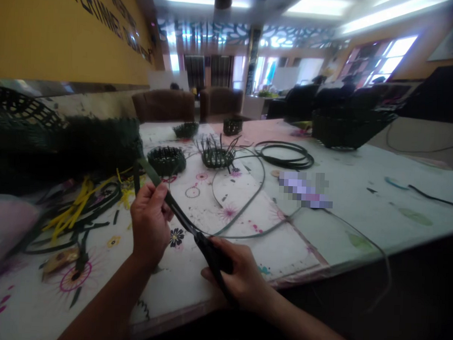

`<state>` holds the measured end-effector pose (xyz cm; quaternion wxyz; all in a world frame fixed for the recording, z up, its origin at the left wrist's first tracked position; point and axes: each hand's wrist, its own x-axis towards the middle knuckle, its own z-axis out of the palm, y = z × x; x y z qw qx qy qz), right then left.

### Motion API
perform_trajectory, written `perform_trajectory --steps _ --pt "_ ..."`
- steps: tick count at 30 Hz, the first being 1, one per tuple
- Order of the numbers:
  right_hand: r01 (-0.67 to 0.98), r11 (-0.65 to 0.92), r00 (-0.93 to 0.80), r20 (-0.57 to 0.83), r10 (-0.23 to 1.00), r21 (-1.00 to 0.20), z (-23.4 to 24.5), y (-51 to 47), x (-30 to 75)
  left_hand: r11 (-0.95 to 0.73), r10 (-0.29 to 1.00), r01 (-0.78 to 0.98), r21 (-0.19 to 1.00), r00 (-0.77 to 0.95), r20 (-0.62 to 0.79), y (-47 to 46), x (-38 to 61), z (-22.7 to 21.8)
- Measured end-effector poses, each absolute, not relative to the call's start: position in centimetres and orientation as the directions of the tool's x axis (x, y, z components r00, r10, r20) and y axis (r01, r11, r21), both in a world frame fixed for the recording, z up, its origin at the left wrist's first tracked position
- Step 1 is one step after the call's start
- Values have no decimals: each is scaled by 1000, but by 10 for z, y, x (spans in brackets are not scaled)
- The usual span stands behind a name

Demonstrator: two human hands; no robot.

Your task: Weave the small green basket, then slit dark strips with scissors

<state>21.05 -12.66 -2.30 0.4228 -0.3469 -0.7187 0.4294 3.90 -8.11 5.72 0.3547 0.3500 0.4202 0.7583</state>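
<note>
One strip [151, 172] lies beyond the scissors [210, 251] and to their left, its held stretch slanting up and away in nearly the same line as the blades, so the two long axes almost run into each other rather than cross. The left hand [150, 224] is nearer to it: thumb and fingers pinch the strip just ahead of the scissors' tip, and the hand itself sits close by on their left. The right hand [243, 274] is wrapped round the handles at the scissors' near end, gripping them, with the blades pointing toward the pinch. Whether the strip passes between the blades or only lies along them, I cannot tell; the blades look close together. The strip is dark green, flat and narrow, seemingly smooth, and stiff enough, I judge, to stand out from the fingers without drooping; past the pinch it seems to bend over at the top, with a length hanging down beside the hand. Farther beyond the scissors stand a small basket [167, 160] and a spiky basket [217, 157] with loose ends sticking up; a coil [286, 165] rests beyond them to the right, and yellow strips [78, 202] lie well to their left.
</note>
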Motion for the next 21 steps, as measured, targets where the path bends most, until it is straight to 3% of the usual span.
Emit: perform_trajectory --steps 21 --pt "126 430 -450 335 828 -894 -19 -126 211 -371 862 -297 880 -462 207 -75 29 59"
